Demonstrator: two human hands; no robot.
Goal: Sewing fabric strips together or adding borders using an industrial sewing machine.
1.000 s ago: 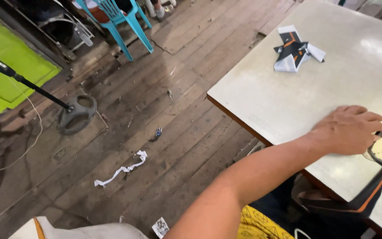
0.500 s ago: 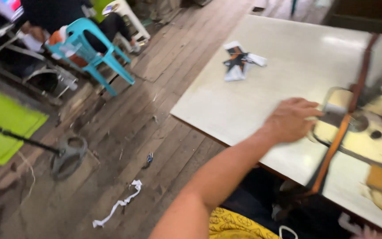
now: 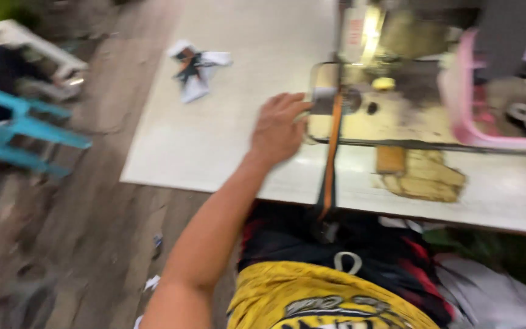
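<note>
One hand at the sewing machine now

One second back the view held mostly floor; it has swung right, bringing the sewing machine (image 3: 385,97) into the upper right. Left hand (image 3: 280,127) rests at centre on the white counter (image 3: 214,140), fingers loosely spread, gripping nothing, just beside the orange-and-black strap (image 3: 330,164) hanging over the counter's edge. Right hand unseen.

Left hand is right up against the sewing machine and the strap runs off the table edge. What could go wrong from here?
1. The left hand lies flat on the white table with its fingers at the metal plate of the sewing machine; they could get pinched or pricked there.
2. The orange and black strap hangs over the table edge and might drag crooked or slide off.
3. The view is blurred, so placement is hard to judge.
</note>
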